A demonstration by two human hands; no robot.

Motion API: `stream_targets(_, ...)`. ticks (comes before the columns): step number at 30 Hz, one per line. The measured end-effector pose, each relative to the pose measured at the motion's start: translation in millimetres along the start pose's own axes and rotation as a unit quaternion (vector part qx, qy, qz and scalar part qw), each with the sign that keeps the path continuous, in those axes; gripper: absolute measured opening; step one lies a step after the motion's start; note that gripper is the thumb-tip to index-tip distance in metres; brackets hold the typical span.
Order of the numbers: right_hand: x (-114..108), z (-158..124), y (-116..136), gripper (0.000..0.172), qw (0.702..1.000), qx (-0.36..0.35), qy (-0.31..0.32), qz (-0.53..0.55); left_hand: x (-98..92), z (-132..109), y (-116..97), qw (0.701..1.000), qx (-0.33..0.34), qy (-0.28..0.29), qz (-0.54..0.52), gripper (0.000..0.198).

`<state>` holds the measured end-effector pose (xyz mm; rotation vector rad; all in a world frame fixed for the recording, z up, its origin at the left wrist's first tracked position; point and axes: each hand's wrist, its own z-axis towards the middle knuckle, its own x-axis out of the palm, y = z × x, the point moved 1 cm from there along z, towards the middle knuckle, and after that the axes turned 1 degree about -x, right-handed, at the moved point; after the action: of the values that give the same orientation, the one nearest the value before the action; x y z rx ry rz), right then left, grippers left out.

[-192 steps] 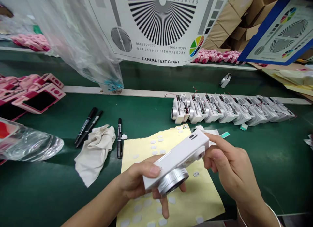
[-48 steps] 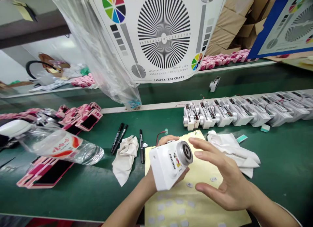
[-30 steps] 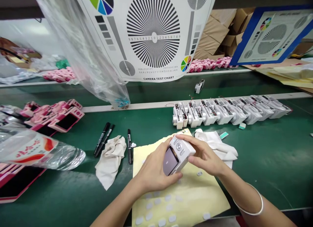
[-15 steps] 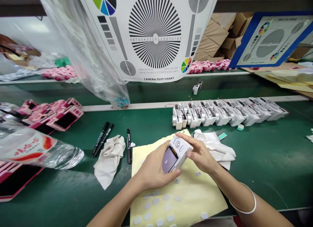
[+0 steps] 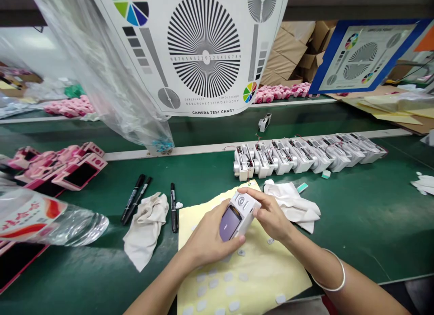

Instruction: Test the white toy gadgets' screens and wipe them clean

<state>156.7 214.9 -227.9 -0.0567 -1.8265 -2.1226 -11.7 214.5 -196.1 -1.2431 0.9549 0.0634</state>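
Note:
A white compact camera [image 5: 238,217] sits between my hands, its dark screen facing up and to the left. My left hand [image 5: 210,242] cups it from below and the side. My right hand [image 5: 267,213] pinches its far end with the fingers and thumb. Both hands hover over a yellow backing sheet [image 5: 261,279] dotted with pale grey adhesive pads. The camera's lens side is hidden.
A row of open white camera bodies with red wires [image 5: 298,157] lies beyond the sheet. Nearby are a white cloth [image 5: 291,202], a beige cloth [image 5: 145,229], black markers [image 5: 134,198], pink camera shells [image 5: 77,175] and a plastic bottle [image 5: 74,224].
Since the earliest frames the camera has turned over, from lens showing to screen up, and both hands have closed around it. The view has also shifted slightly.

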Motion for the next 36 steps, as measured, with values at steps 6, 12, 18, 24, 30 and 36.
stream_targets(6, -2, 5, 1, 0.056, 0.996, 0.064, 0.013, 0.059, -2.3, 3, 4, 0.995, -0.030, -0.052, 0.076, 0.055)
stream_targets(12, 3, 8, -3, 0.036, 0.989, 0.073, -0.066, 0.115, -2.3, 8, 11, 0.961, -0.123, -0.133, 0.209, 0.073)
stream_targets(18, 7, 8, -11, 0.034, 0.982, 0.078, -0.108, 0.134, 2.6, 9, 19, 0.962, -0.106, -0.149, 0.202, 0.068)
stream_targets(24, 1, 10, -8, 0.042, 0.996, 0.040, -0.041, 0.069, -3.3, 11, 19, 0.987, -0.037, -0.098, 0.121, 0.060)
stream_targets(30, -9, 12, -12, 0.053, 0.997, 0.006, 0.056, 0.055, -5.9, 8, 13, 0.994, -0.015, -0.044, 0.094, 0.066)
stream_targets(36, -9, 5, 8, 0.057, 0.986, -0.062, 0.143, -0.061, -5.9, 5, 18, 0.957, 0.040, -0.161, 0.236, 0.062)
